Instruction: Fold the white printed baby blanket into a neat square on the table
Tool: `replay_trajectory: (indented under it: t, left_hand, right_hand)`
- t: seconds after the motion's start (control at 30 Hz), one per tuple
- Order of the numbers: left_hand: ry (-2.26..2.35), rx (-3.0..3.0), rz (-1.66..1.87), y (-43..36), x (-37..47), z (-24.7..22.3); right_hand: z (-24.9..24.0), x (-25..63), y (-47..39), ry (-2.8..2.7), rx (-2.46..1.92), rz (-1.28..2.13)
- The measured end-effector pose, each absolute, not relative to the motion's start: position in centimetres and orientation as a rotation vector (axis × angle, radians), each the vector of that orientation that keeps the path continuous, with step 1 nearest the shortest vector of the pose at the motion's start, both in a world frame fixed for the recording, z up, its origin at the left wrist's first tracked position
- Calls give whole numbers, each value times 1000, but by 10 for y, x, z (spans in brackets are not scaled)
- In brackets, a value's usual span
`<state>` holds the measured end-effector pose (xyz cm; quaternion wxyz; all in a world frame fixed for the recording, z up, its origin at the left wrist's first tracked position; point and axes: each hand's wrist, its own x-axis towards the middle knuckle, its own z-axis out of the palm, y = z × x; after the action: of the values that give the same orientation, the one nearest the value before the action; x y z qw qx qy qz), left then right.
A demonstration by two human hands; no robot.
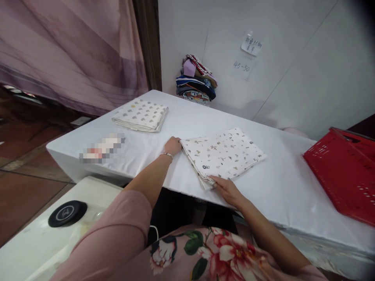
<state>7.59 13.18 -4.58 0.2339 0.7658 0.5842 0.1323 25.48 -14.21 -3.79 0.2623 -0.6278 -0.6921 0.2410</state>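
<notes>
The patterned cloth (pixel 225 154), white with small scattered motifs, lay folded near the front edge of the table (pixel 278 187), around the middle of its length. Your left hand (pixel 173 146), with a bracelet (pixel 166 155) at the wrist, pinched the cloth's left corner, the one deeper in on the table. Your right hand (pixel 227 190) pinched the corner closest to the table's front edge, where the layers showed along the fold.

Toward the table's left end and back edge rested a second folded cloth (pixel 141 114), white with grey prints and one yellow spot. In front of it, near the table's left front corner, was an item too pixelated to tell. A stack of clothes (pixel 196 84) stood at the table's back edge, with a wall (pixel 290 43) behind carrying a handwritten paper (pixel 251 45). A red basket (pixel 340 175) occupied the table's right end. Before the table's left end, a black round object (pixel 67 213) sat on a white surface (pixel 26 251).
</notes>
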Motion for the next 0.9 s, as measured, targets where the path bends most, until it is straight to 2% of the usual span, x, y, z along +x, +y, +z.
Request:
replay_trajectory:
  t: [0.1, 0.23, 0.37, 0.9]
  left_hand:
    - [1600, 2079, 360, 133, 75, -46]
    - [1596, 2025, 333, 136, 74, -44]
    - [1619, 1994, 317, 139, 75, -42]
    - [1638, 2119, 417, 135, 74, -26]
  right_hand:
    - [-41, 248, -141, -1804, -1761, 588]
    - [-62, 229, -144, -1818, -1831, 217]
    - [-79, 218, -150, -2038, -1711, -63]
    - [-74, 198, -146, -2064, -1738, -157]
